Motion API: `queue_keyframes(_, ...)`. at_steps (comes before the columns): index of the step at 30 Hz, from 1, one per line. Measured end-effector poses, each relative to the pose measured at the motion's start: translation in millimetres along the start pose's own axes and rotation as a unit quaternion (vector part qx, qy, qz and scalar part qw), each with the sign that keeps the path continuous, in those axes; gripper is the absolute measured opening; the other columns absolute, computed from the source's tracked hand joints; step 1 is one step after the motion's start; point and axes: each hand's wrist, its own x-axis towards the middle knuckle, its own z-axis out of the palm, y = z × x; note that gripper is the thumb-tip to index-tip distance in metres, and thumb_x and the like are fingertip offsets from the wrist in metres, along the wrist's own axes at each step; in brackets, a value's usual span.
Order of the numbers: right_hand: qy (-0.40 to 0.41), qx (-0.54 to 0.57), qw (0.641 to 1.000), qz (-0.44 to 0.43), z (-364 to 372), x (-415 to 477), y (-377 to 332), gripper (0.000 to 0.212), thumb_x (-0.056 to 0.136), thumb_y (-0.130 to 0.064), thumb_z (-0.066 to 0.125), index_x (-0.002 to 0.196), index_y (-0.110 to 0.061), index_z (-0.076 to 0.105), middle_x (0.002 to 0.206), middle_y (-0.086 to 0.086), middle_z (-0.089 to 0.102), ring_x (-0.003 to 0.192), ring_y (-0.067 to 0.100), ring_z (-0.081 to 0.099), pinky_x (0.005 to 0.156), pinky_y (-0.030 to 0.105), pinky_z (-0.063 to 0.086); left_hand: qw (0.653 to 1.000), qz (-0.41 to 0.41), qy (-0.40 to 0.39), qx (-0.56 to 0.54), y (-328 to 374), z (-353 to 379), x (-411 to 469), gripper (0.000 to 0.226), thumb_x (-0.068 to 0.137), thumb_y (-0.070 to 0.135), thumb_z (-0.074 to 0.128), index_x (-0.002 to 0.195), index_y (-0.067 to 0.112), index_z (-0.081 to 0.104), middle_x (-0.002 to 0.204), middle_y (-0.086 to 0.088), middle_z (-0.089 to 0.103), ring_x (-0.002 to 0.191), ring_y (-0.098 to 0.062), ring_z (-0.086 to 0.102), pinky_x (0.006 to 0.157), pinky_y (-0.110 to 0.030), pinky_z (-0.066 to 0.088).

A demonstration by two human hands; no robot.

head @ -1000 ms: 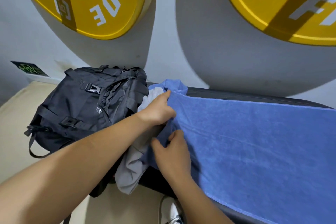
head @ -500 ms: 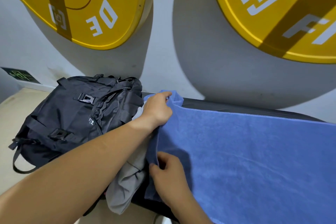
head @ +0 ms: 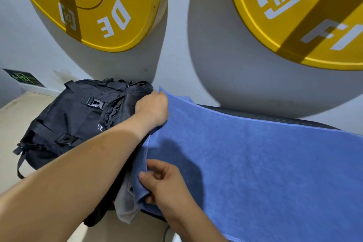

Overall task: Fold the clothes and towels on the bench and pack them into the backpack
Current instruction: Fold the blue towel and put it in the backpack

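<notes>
Your left hand reaches forward, and its fingers are curled round the far left corner of a long blue terry towel. Your right hand is nearer to you. Its thumb and fingers pinch the same short edge of the towel at the near corner, where the cloth bunches a little under the thumb. From both sets of fingers the towel runs off to the right, spread flat along a dark padded bench whose black edge shows just beyond the towel's far side. Just left of your left fingers sits a black nylon backpack with plastic buckles and webbing straps; what it rests on is hidden by your forearm. Below and left of your right thumb, a crumpled grey garment hangs down between the backpack and the towel's edge. Above your fingers, on the pale grey wall, hang two large round yellow weight plates with white lettering. A beige floor lies left of the backpack.
</notes>
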Motion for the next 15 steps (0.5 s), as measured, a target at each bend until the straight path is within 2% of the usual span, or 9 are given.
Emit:
queue_keyframes(2,-0.008,0.008,1.000,0.013,2.5,-4.0,-0.4,0.018,0.095,-0.017,0.054,0.102,-0.022,0.070,0.074,-0.002,0.067,0.065,0.014,0.060,0.063,0.032,0.054,0.999,0.009,0.001,0.051,1.7,3.9,-2.2,0.041,0.088,0.009,0.048,0.128,0.004,0.042,0.124,-0.012,0.047,0.113,-0.031,0.051,0.074,-0.040,0.041)
queue_keyframes(4,-0.012,0.016,1.000,0.022,-0.8,-7.1,0.6,0.019,0.096,-0.017,0.053,0.104,-0.020,0.070,0.084,0.000,0.070,0.081,0.018,0.067,0.069,0.033,0.056,0.997,0.019,0.004,0.070,2.7,8.7,-3.7,0.047,0.088,0.012,0.048,0.133,0.004,0.037,0.129,-0.013,0.045,0.117,-0.031,0.049,0.081,-0.041,0.044)
queue_keyframes(6,-0.010,-0.002,1.000,0.007,-9.8,-12.6,-0.5,0.019,0.096,-0.016,0.053,0.104,-0.016,0.070,0.083,0.000,0.068,0.082,0.016,0.065,0.067,0.026,0.052,0.999,0.018,-0.001,0.044,3.5,8.6,-4.2,0.048,0.088,0.013,0.048,0.133,0.005,0.037,0.128,-0.012,0.045,0.117,-0.032,0.048,0.084,-0.042,0.044)
queue_keyframes(9,0.021,-0.035,0.999,-0.023,-30.0,-25.6,0.1,0.017,0.093,-0.012,0.053,0.094,-0.001,0.066,0.069,0.004,0.048,0.067,0.013,0.043,0.058,0.022,0.035,0.998,0.030,-0.004,-0.056,6.9,-0.5,-4.4,0.027,0.082,0.007,0.046,0.109,0.006,0.047,0.117,-0.015,0.050,0.110,-0.035,0.052,0.081,-0.040,0.044)
queue_keyframes(11,0.053,-0.044,0.997,-0.036,-42.6,-36.3,-0.2,0.028,0.086,-0.017,0.056,0.091,0.011,0.058,0.069,0.008,0.040,0.065,0.014,0.036,0.056,0.024,0.030,0.991,0.023,0.003,-0.131,9.9,-9.0,-3.8,0.018,0.077,0.003,0.047,0.093,0.011,0.050,0.113,-0.016,0.055,0.106,-0.035,0.054,0.082,-0.039,0.046)
queue_keyframes(12,0.071,-0.049,0.995,-0.043,-47.3,-42.4,-1.5,0.037,0.080,-0.023,0.057,0.089,0.013,0.056,0.069,0.009,0.039,0.064,0.015,0.036,0.057,0.027,0.030,0.985,0.014,0.002,-0.175,12.0,-12.9,-3.6,0.019,0.076,0.001,0.049,0.084,0.018,0.049,0.110,-0.015,0.058,0.104,-0.034,0.055,0.084,-0.039,0.047)
queue_keyframes(13,0.083,-0.050,0.994,-0.050,-51.8,-48.0,-1.4,0.041,0.075,-0.027,0.057,0.086,0.013,0.055,0.067,0.010,0.039,0.063,0.016,0.036,0.057,0.029,0.030,0.976,0.006,0.000,-0.218,15.1,-15.9,-3.8,0.028,0.076,0.001,0.051,0.074,0.027,0.041,0.104,-0.012,0.057,0.098,-0.030,0.055,0.085,-0.038,0.047)
queue_keyframes(15,0.086,-0.048,0.993,-0.059,-62.3,-59.5,-0.7,0.031,0.080,-0.020,0.061,0.082,0.012,0.061,0.064,0.009,0.042,0.057,0.010,0.037,0.052,0.024,0.030,0.956,0.005,-0.001,-0.293,23.9,-21.9,-8.5,0.045,0.077,0.000,0.054,0.066,0.031,0.024,0.087,0.000,0.048,0.089,-0.022,0.047,0.080,-0.033,0.042)
